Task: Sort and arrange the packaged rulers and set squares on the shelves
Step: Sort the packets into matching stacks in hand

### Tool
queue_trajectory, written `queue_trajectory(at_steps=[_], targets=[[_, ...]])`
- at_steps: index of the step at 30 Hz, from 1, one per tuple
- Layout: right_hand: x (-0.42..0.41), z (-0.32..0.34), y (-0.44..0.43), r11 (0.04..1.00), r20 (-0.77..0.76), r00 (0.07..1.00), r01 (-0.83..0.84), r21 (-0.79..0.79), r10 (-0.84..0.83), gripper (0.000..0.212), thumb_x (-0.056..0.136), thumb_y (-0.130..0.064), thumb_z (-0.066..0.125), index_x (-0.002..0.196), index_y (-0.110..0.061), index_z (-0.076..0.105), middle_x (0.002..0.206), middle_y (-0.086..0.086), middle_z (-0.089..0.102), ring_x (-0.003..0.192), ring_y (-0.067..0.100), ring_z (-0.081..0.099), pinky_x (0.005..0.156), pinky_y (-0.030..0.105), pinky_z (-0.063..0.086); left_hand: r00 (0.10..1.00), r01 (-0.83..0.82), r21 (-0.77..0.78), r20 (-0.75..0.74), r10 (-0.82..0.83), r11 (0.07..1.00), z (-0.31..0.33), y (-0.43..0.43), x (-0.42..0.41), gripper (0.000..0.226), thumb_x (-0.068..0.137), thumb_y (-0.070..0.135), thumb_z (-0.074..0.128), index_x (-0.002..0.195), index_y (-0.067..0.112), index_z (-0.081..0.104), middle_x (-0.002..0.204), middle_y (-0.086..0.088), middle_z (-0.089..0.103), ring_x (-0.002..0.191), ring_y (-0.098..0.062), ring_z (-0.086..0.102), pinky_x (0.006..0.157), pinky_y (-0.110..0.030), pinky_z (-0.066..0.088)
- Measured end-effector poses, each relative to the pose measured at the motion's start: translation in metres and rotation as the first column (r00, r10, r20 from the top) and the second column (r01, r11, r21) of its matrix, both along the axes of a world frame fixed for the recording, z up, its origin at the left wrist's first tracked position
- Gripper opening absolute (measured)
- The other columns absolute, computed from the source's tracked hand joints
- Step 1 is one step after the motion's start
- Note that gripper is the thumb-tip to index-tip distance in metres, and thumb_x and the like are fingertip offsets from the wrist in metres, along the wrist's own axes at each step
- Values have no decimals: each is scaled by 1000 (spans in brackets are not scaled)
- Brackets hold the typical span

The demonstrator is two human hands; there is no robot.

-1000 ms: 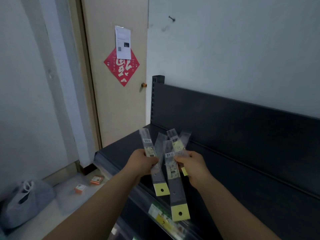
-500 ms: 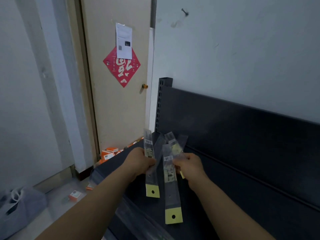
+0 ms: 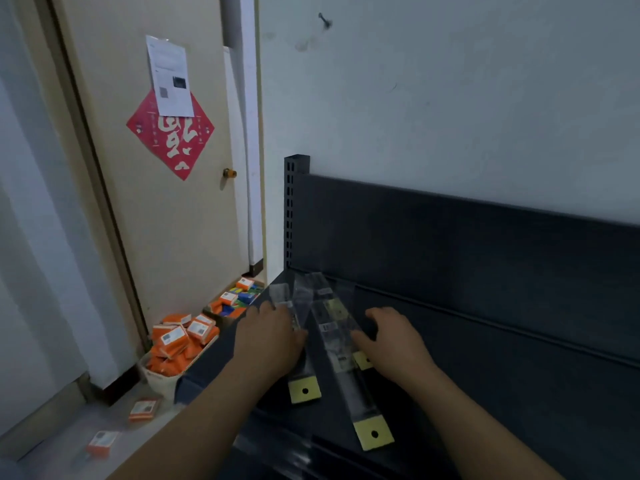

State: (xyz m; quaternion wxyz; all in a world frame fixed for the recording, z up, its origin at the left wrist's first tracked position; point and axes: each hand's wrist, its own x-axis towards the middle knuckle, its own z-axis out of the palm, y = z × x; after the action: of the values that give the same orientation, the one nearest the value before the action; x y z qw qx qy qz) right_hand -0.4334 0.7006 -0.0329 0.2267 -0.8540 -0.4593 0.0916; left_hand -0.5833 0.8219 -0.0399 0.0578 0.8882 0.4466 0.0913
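Several rulers [image 3: 335, 336] now on shelf [image 3: 491, 344]

The packaged rulers [image 3: 332, 337], held up in a fan a second ago, are now down on the dark shelf [image 3: 485, 358], their yellow tabs toward the near edge. The left hand [image 3: 268, 337] no longer grips and lies flat over the left packs. The right hand [image 3: 391, 341] has loosened and rests with spread fingers on the right packs. More orange boxes [image 3: 180, 341] now show on the floor at left.
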Motion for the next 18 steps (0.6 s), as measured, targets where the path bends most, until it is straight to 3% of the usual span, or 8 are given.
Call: queue_trajectory(at_steps=[2,5,9,18], targets=[[-4,5,-17,1000,60,998,19,13,-20,56,96,-43,50,143,-15,40,145,2,42,129,18,42,107,29,35,996,88,82,22,-90,993,8,-12,3,43,93,51,45,120,19,54,124,-7,54,118,-27,48,93,-37,42],[-8,9,-45,996,155,985,62,67,-71,55,97,-41,48,144,-16,38,147,-1,42,131,14,41,109,24,30,966,227,89,103,-236,970,20,-35,10,38,96,47,42,120,21,54,119,-3,55,114,-24,50,89,-35,42],[-13,10,-88,981,218,959,156,118,-178,54,97,-44,47,144,-19,39,147,-4,42,133,11,39,110,20,25,887,401,106,203,-415,910,23,-68,26,41,97,46,41,131,25,50,126,2,57,116,-19,51,95,-33,43],[-5,6,-190,915,213,893,365,172,-397,53,95,-40,52,143,-19,42,143,-4,47,130,11,45,111,27,33,711,622,161,294,-639,766,20,-145,69,39,96,40,45,132,26,53,122,6,61,107,-16,56,91,-30,46]])
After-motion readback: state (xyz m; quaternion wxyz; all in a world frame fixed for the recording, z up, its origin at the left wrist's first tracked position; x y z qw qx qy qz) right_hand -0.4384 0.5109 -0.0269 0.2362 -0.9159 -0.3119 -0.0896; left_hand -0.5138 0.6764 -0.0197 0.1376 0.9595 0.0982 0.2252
